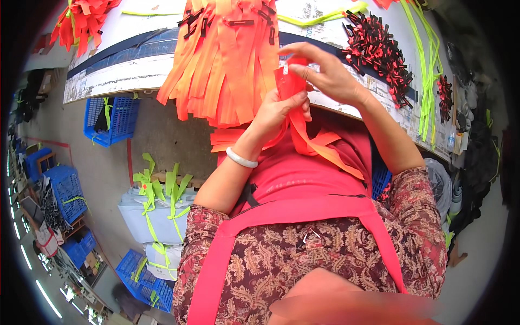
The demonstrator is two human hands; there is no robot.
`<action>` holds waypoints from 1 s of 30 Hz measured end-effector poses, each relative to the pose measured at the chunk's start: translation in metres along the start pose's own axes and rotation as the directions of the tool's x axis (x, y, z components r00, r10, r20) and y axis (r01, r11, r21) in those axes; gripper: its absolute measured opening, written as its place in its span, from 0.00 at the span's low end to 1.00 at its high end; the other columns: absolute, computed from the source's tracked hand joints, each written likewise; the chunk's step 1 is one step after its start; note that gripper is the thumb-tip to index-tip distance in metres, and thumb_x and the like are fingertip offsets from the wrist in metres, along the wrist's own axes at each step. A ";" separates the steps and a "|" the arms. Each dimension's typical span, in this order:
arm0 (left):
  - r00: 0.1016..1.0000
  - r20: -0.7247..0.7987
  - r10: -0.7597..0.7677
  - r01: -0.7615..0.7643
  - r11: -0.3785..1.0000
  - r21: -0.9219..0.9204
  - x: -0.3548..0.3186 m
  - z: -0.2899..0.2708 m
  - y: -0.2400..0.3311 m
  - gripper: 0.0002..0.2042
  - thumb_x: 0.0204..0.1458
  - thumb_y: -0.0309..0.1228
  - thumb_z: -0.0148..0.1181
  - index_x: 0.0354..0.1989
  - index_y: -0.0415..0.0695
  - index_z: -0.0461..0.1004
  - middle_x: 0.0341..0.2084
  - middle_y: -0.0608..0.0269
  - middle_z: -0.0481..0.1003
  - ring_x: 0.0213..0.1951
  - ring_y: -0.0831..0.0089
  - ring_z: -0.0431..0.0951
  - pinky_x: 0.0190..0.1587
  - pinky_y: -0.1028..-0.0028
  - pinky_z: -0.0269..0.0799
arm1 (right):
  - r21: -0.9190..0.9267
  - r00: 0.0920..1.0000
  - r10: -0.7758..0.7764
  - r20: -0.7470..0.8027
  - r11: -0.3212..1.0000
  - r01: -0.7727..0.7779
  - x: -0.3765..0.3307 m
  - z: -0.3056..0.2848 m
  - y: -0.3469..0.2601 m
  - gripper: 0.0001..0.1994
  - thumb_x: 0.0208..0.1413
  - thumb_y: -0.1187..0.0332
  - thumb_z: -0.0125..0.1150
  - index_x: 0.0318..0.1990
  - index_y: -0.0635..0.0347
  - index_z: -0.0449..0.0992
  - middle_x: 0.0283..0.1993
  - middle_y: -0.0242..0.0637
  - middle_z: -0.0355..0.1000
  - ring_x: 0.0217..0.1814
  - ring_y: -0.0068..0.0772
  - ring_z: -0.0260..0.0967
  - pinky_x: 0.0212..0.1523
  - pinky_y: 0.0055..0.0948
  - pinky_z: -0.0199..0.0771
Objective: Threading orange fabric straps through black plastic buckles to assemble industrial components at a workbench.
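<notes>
An orange-red fabric strap (292, 89) sits just above the picture's centre, pinched between both hands at the near edge of the work table (135, 70). The left hand (279, 111) comes up from about 7 o'clock of the strap, its fingers curled shut around the strap's folded upper part, thumb pressed on the front. The right hand (325, 73) reaches in from 3 o'clock; its thumb and forefinger close on the strap's top end while the other fingers arch loosely above. The strap's loose tails hang down toward 5 o'clock over a red apron (303, 179). A white bangle (241, 158) rings the left wrist.

At 10 o'clock of the hands, a thick bundle of orange straps (222, 59) with black clips drapes over the table edge. At 2 o'clock lies a heap of small black-and-red clips (379, 49), and beyond it, near the right end of the table, lime-yellow cords (428, 65) trail down. Far off at 8 o'clock, blue plastic crates (111, 119) stand on the floor, and at 7 o'clock white bundles tied with lime-yellow ribbon (157, 206) are stacked.
</notes>
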State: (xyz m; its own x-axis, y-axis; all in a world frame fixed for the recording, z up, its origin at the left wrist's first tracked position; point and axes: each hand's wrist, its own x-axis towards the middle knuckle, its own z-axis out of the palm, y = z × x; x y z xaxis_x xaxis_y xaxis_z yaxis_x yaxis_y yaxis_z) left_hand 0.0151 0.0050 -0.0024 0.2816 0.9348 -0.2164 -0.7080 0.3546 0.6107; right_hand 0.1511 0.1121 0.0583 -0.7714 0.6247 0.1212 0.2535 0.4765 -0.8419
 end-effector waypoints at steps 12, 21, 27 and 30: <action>0.994 -0.089 -0.060 0.070 0.991 0.112 0.006 0.004 0.021 0.09 0.54 0.29 0.59 0.41 0.40 0.69 0.17 0.74 0.61 0.15 0.84 0.58 0.18 0.81 0.52 | 0.010 0.896 0.017 0.444 1.000 -0.024 0.017 -0.021 0.003 0.19 0.59 0.65 0.54 0.57 0.60 0.69 0.54 0.42 0.71 0.55 0.39 0.69 0.56 0.34 0.66; 0.982 -0.069 -0.177 0.183 0.978 0.098 0.039 -0.008 0.016 0.07 0.54 0.28 0.60 0.37 0.38 0.74 0.15 0.77 0.62 0.14 0.87 0.56 0.16 0.82 0.49 | -0.629 0.925 0.077 -0.372 0.712 -0.312 0.117 -0.111 0.166 0.10 0.56 0.68 0.52 0.41 0.53 0.78 0.42 0.41 0.74 0.48 0.45 0.72 0.48 0.39 0.72; 0.984 -0.025 -0.174 0.174 0.984 0.023 0.038 -0.016 0.021 0.08 0.55 0.29 0.59 0.40 0.38 0.74 0.16 0.76 0.62 0.14 0.87 0.56 0.17 0.82 0.49 | -0.874 0.932 0.161 -0.325 0.326 -0.361 0.131 -0.181 0.178 0.18 0.57 0.75 0.43 0.53 0.49 0.71 0.50 0.40 0.67 0.50 0.47 0.70 0.49 0.41 0.72; 0.975 0.012 -0.222 0.222 0.975 0.021 0.040 -0.016 0.022 0.08 0.55 0.29 0.60 0.40 0.38 0.74 0.17 0.75 0.63 0.15 0.86 0.57 0.17 0.82 0.50 | -0.934 0.970 0.165 -0.178 0.281 -0.219 0.131 -0.200 0.195 0.17 0.56 0.75 0.43 0.52 0.52 0.69 0.50 0.42 0.65 0.51 0.48 0.70 0.48 0.42 0.73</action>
State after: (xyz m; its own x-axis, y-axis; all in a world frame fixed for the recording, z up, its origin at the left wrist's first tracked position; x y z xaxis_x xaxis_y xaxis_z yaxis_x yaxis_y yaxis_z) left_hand 0.0005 0.0502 -0.0093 0.4398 0.8323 -0.3373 -0.6144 0.5528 0.5629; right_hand 0.2164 0.4104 0.0152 -0.6026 0.7948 0.0719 0.7857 0.5751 0.2279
